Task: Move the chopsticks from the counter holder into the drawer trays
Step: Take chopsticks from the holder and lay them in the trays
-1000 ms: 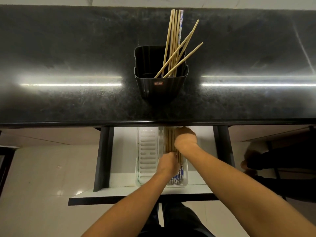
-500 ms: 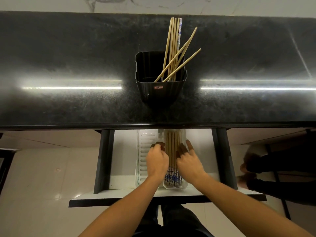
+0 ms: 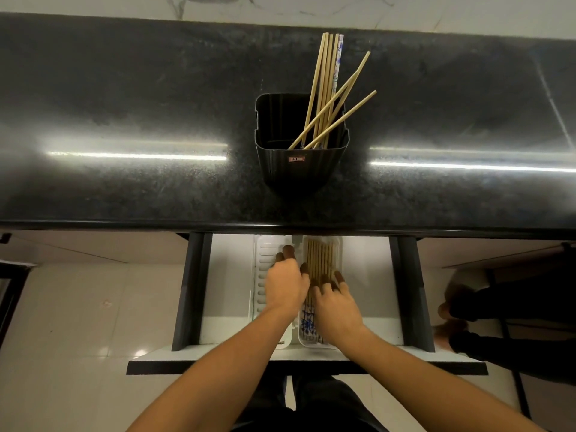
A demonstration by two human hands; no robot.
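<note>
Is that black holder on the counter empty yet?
Not empty. The black holder has several wooden chopsticks leaning in its right side, plus one patterned chopstick.

Dark speckled surface, open drawer below.
Black holder on surface; two white trays side by side in drawer.

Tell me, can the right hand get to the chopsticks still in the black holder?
Probably yes: the right hand looks empty, and nothing stands between it and the chopsticks sticking out of the open-topped holder.
</note>
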